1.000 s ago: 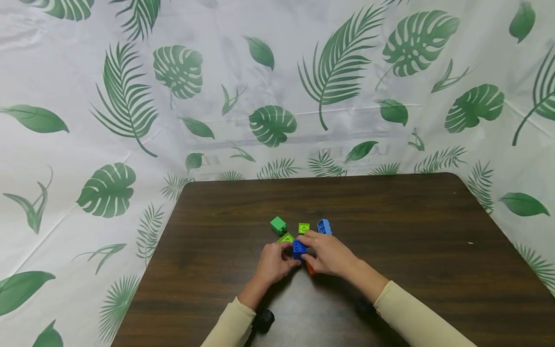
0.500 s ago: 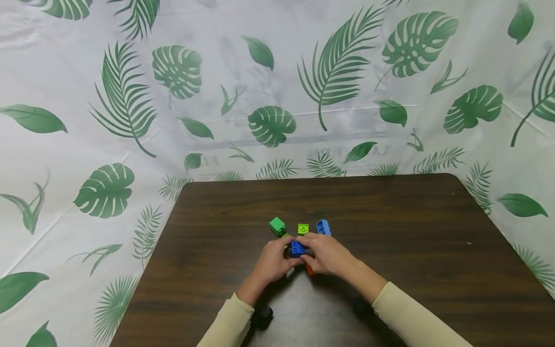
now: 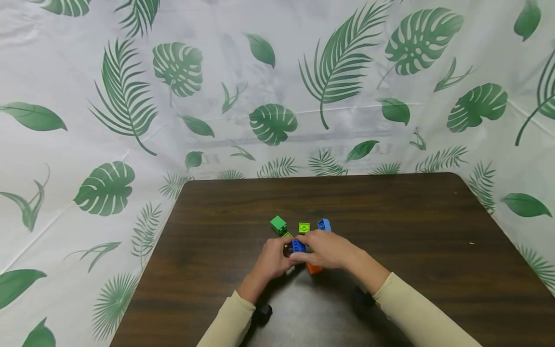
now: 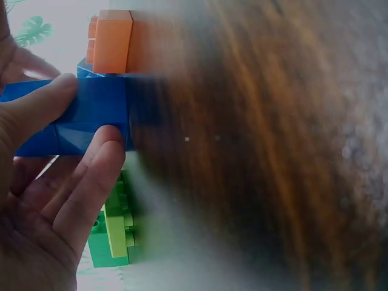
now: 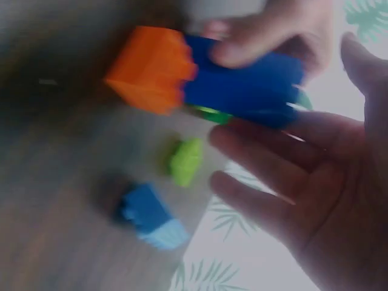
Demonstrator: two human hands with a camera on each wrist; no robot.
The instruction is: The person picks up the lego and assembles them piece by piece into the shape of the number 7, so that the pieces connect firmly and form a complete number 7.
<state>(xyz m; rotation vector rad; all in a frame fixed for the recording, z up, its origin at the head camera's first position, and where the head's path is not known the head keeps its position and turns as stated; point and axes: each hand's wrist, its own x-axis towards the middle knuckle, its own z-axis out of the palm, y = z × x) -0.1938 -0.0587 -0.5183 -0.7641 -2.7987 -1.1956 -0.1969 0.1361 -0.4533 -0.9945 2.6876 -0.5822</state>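
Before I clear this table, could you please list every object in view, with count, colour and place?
Dark blue plastic block: one or a stack, dark blue, middle of the group
Orange plastic block: one, orange, nearest the person
Light blue plastic block: one, light blue, group's right end
Green plastic block: one, green, group's left end
Lime-green plastic blocks: two, lime-green, between green and light blue blocks
Wood-grain table: one, dark brown, beneath the blocks
Leaf-printed cloth backdrop: one, white and green, behind the table
Wrist-worn devices: two, black, at the wrists
Long sleeves: two, cream, both arms
Left hand: one, bare, pinching the dark blue block
Right hand: one, bare, beside it
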